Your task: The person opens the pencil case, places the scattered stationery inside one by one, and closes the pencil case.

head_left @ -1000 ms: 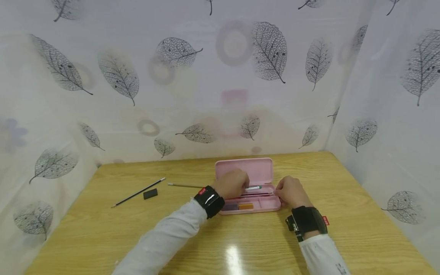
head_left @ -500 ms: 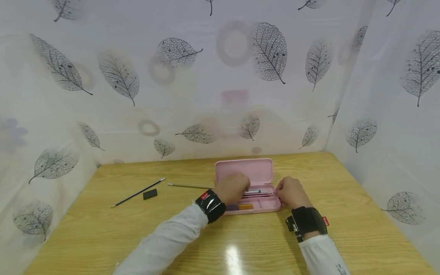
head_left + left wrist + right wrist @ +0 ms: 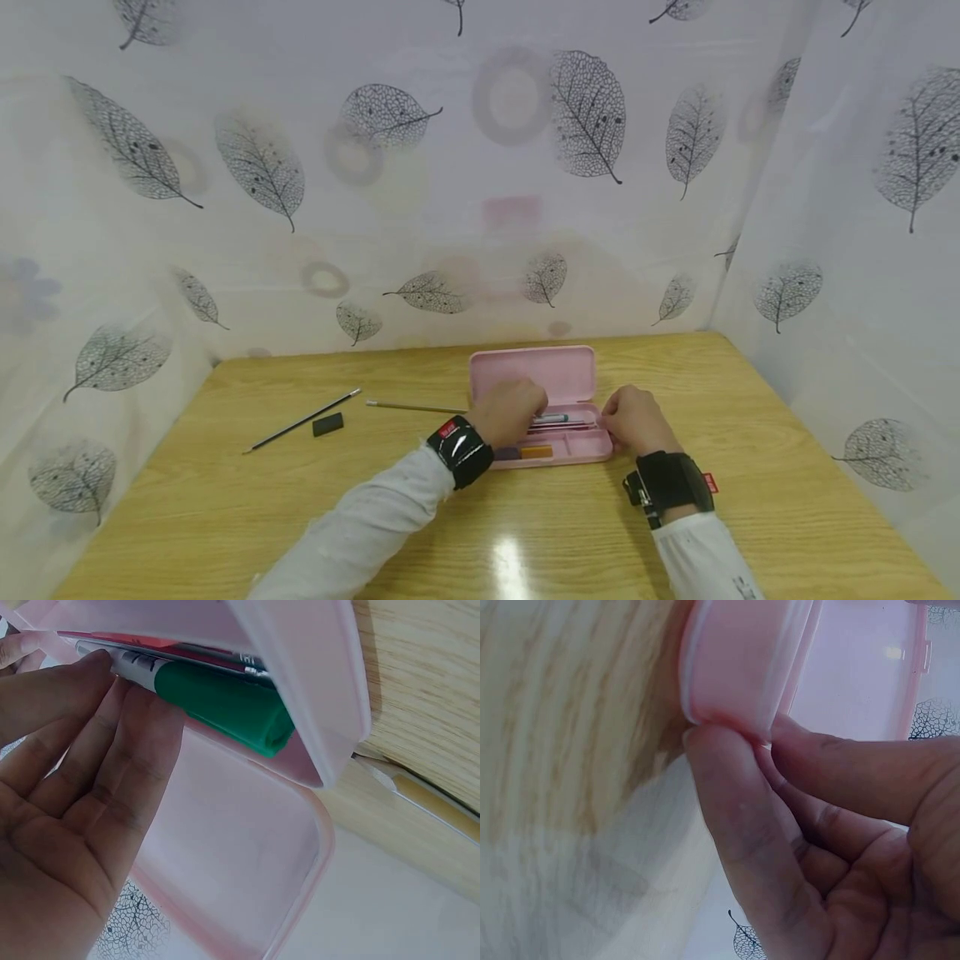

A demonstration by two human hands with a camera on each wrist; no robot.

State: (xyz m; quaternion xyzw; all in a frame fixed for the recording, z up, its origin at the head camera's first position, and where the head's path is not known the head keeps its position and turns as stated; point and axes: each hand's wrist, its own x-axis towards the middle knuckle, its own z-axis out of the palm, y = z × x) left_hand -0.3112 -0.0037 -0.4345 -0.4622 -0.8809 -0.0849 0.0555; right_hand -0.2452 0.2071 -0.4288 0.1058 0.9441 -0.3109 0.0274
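Observation:
A pink pencil case (image 3: 588, 447) lies on the table with its lid raised at the back. My left hand (image 3: 508, 412) reaches into it and pinches a white marker with a green cap (image 3: 225, 705) between thumb and fingers. The marker lies along the case's long compartment, beside thin red and dark pens or pencils (image 3: 187, 649). At the case's right end, my right hand (image 3: 636, 418) grips the wall; the right wrist view shows thumb and forefinger on the pink corner (image 3: 739, 667). An orange block (image 3: 536, 452) and a dark purplish block (image 3: 507, 453) sit in the front compartment.
Left of the case lies a gold pencil (image 3: 408, 407), partly hidden behind my left hand. Farther left are a dark pencil (image 3: 303, 419) with a white end and a black eraser (image 3: 327, 424). A leaf-printed curtain (image 3: 420, 208) encloses the wooden table (image 3: 585, 533).
My left hand has moved slightly toward me and to the right, lowering the marker into the case. The right hand has stayed at the case's right end.

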